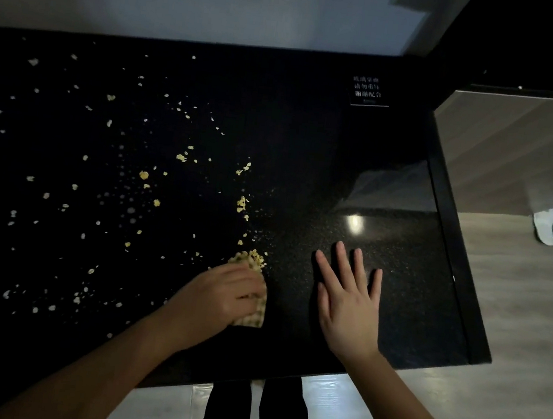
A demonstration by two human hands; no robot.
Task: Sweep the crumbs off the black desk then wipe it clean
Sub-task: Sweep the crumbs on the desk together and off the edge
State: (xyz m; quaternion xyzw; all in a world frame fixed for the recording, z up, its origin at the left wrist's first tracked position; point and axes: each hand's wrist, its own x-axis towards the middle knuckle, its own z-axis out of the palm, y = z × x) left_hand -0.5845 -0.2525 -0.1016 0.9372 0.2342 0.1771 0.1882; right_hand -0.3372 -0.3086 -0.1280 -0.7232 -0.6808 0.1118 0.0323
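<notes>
Gripping what looks like a checked cloth (252, 304), left hand (224, 296) nears crumbs (251, 260); right hand (348, 303) splayed flat on desk (408, 190).

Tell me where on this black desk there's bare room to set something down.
The right end is free: between the right hand, the small printed sign and the desk's right edge. Left of the left hand and its cloth, crumbs crowd the top.

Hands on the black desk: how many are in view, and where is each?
2. The left hand presses a checkered cloth near the front edge beside the crumbs; the right hand lies flat, open, to its right.
</notes>
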